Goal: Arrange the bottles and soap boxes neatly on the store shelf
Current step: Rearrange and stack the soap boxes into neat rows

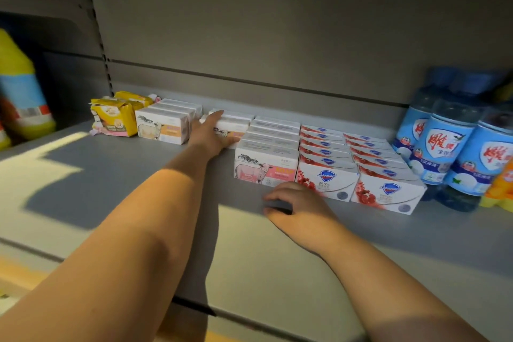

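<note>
My left hand (212, 133) reaches deep onto the grey shelf (116, 175) and grips the left end of a short row of white sheep-print soap boxes (236, 123). To its right stands a longer row of pink sheep-print boxes (265, 166), then two rows of white and red Safeguard boxes (355, 175). Another sheep-box row with orange labels (163, 125) sits to the left, beside yellow soap packets (116, 116). My right hand (294, 208) rests on the shelf in front of the pink row, fingers loosely curled, holding nothing. Blue bottles (444, 144) stand at the right.
A yellow and blue bottle (22, 91) stands on the neighbouring shelf at far left. An orange and yellow package (499, 189) shows at the right edge. The shelf's front lip (249, 311) runs below my forearms; the grey back panel (277, 36) rises behind.
</note>
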`<state>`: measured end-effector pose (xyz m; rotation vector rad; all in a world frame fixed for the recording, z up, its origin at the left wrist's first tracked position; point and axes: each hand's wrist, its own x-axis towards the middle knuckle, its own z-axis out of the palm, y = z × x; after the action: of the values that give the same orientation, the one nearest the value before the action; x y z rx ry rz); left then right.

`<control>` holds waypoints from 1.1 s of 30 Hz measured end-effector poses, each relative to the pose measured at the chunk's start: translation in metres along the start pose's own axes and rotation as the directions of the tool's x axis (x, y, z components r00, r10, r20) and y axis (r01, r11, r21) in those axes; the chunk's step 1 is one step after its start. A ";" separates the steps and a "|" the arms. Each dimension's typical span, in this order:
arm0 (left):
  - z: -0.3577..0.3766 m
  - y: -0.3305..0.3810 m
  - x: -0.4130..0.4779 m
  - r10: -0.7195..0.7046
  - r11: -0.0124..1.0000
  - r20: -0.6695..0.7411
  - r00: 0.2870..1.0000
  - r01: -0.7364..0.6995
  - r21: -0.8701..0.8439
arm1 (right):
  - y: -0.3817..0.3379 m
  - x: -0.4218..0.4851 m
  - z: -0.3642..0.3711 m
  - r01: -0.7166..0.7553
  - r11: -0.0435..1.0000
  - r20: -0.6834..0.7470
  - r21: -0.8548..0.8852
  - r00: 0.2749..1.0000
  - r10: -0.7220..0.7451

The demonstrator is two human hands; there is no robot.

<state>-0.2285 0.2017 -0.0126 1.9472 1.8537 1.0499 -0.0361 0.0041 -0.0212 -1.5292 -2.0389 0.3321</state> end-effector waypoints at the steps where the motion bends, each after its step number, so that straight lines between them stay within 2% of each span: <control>1: 0.001 0.003 0.002 -0.016 1.000 0.014 1.000 0.017 -0.013 | 0.000 0.000 0.000 0.000 1.000 -0.001 0.007 1.000 0.000; 5: -0.002 0.003 0.013 -0.012 0.998 0.059 0.998 0.009 0.056 | 0.003 0.002 0.001 -0.006 1.000 -0.021 0.012 1.000 0.006; 10: -0.001 -0.002 0.015 0.041 0.987 0.094 0.995 -0.025 -0.159 | 0.004 0.006 0.002 -0.015 1.000 -0.046 -0.022 0.999 0.014; 17: -0.005 0.000 -0.003 -0.034 0.993 -0.072 0.997 0.025 -0.118 | 0.001 0.006 0.001 -0.041 0.997 -0.074 -0.063 0.997 0.037; 19: -0.011 -0.002 -0.013 0.032 0.992 -0.165 0.986 -0.052 -0.118 | 0.000 0.005 0.000 -0.044 0.996 -0.064 -0.075 0.997 0.039; 21: -0.021 -0.002 -0.020 0.190 0.981 -0.329 0.925 -0.192 0.027 | -0.001 0.005 0.000 -0.048 0.995 -0.060 -0.085 0.997 0.043; 23: -0.034 -0.008 -0.018 0.298 0.943 -0.372 0.879 -0.212 0.255 | -0.001 0.005 0.000 -0.055 0.995 -0.057 -0.086 0.997 0.050; 24: -0.040 -0.012 -0.015 0.284 0.919 -0.317 0.905 -0.162 0.360 | -0.001 0.005 0.000 -0.056 0.995 -0.055 -0.086 0.997 0.052; 26: -0.047 -0.025 -0.011 0.148 0.838 -0.131 0.980 -0.054 0.542 | 0.000 0.005 0.000 -0.057 0.994 -0.057 -0.088 0.997 0.052; 27: -0.048 -0.030 -0.009 0.086 0.800 -0.059 0.995 -0.033 0.599 | 0.001 0.006 0.000 -0.057 0.994 -0.059 -0.090 0.997 0.052; 29: -0.046 -0.036 -0.009 0.043 0.788 -0.002 0.999 -0.033 0.615 | 0.001 0.006 0.001 -0.052 0.995 -0.067 -0.090 0.997 0.046; 33: -0.050 -0.032 -0.017 0.118 0.791 -0.114 0.986 -0.024 0.612 | 0.002 0.005 0.001 -0.051 0.995 -0.070 -0.082 0.996 0.046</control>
<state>-0.2836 0.1764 -0.0031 2.3408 2.4501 0.6623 -0.0357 0.0100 -0.0214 -1.6201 -1.9878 0.2126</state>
